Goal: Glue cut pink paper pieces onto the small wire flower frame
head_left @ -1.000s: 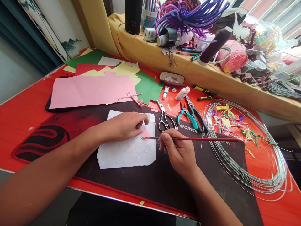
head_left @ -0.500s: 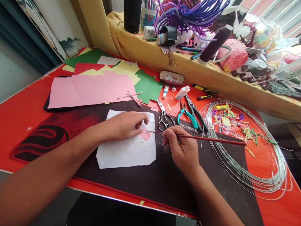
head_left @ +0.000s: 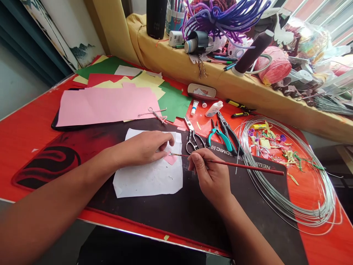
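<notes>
My right hand (head_left: pixel 211 173) grips a thin paintbrush (head_left: pixel 248 167) with a long dark red handle, its tip pointing left. The brush tip touches or hovers just over a small piece of pink paper (head_left: pixel 171 159); I cannot tell which. Curled over that piece's left side, my left hand (head_left: pixel 150 147) holds it down with its fingertips. Under both lies a white sheet of paper (head_left: pixel 149 184) with small dark specks, flat on the black desk mat (head_left: pixel 193 217). Part of the pink piece is hidden by the left fingers.
Scissors (head_left: pixel 191 134), teal-handled pliers (head_left: pixel 220 138) and black pliers (head_left: pixel 230 132) lie beyond my right hand. A coil of silvery wire (head_left: pixel 255 180) surrounds coloured scraps at right. Pink sheets (head_left: pixel 107 105) lie at the back left. A glue bottle (head_left: pixel 214 109) stands near the ledge (head_left: pixel 165 55).
My right hand has shifted slightly left with the paintbrush, and the handle's far end has dropped a little and moved left. My left hand has stayed in place.
</notes>
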A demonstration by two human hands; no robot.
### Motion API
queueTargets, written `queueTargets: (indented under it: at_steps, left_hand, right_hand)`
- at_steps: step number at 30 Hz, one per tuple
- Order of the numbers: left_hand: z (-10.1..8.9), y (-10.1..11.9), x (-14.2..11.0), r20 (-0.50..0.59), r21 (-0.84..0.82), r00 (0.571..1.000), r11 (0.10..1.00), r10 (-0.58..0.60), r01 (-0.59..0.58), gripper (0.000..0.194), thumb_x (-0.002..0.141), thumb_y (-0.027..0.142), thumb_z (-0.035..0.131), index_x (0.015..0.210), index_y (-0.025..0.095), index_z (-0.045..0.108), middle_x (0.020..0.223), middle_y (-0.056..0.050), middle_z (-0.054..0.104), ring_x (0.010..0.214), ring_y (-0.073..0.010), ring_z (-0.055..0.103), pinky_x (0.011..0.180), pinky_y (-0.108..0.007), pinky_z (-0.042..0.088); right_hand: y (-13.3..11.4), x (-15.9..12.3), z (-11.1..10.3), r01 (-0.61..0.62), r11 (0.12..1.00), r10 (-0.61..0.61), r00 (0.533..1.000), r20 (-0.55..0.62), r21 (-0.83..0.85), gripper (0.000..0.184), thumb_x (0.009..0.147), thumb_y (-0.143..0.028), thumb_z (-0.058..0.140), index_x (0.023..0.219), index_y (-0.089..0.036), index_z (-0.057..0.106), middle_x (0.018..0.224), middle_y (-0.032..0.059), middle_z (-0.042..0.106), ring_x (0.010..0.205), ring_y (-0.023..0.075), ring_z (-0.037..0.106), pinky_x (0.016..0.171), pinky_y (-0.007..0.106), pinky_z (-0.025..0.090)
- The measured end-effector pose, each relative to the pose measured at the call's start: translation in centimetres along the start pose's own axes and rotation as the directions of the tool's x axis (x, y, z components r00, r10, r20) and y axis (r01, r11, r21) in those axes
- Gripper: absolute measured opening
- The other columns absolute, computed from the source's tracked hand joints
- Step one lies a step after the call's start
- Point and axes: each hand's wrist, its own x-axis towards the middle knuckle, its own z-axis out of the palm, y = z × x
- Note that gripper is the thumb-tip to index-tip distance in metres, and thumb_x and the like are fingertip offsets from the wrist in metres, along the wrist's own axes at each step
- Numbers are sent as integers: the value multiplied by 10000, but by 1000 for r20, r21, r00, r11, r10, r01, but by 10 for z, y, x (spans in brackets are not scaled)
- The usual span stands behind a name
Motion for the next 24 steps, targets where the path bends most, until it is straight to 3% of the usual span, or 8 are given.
queueTargets:
  at_steps: [16, 24]
  left_hand:
    - [3, -3, -2, -9, -17, 1000, 1000, 26, -26, 262, 936, 270, 591, 1193, 226, 615, 943, -31, 679, 851, -222, 635, 734, -316, 425]
    - [-1, 5, -2, 26, -20, 1000, 1000, -14, 14, 277, 917, 272, 582, 1189, 226, 611, 996, -45, 681, 865, -230, 631, 743, -317, 436]
  right_hand:
    - [0, 3, 6, -1, 1000, 1, 1000, -1, 6, 277, 1110, -260, 544, 854, -230, 644, 712, -11, 644, 623, 155, 585, 652, 292, 478]
    - [2, 2, 7, 12, 1000, -12, 1000, -9, -9, 308, 1113, -294, 535, 830, -230, 638, 720, -1, 644, 651, 165, 598, 641, 287, 467]
